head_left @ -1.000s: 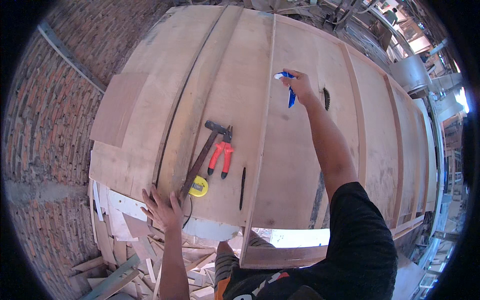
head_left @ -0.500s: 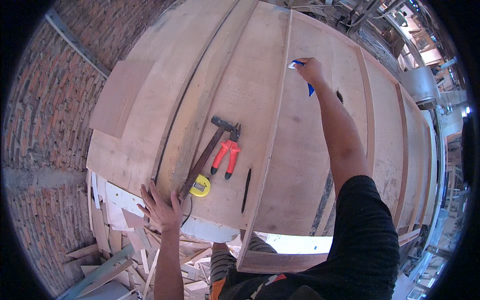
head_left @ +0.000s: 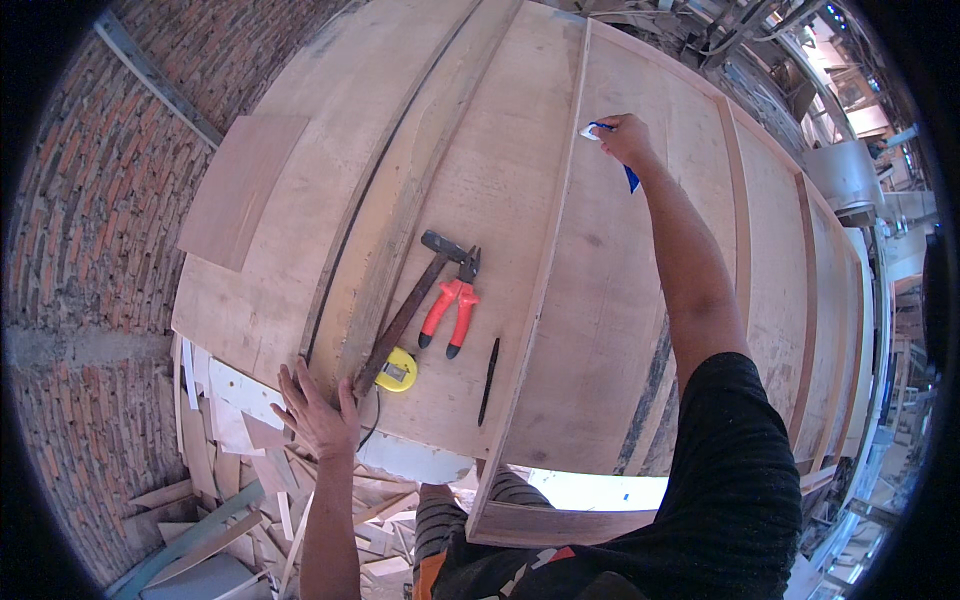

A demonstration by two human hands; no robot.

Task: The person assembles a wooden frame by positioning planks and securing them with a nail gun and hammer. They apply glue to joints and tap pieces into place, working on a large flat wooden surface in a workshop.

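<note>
A blue tool (head_left: pixel 630 178) is sitting gripped in the right hand (head_left: pixel 625 138), far out against a raised wooden strip (head_left: pixel 545 290) on the plywood counter (head_left: pixel 620 330). The left hand (head_left: pixel 318 412) is lying open, fingers spread, on the near edge beside a yellow tape measure (head_left: pixel 397 370), hammer (head_left: pixel 412 308) and red pliers (head_left: pixel 452 305).

No packages, labels, signs or screens.
</note>
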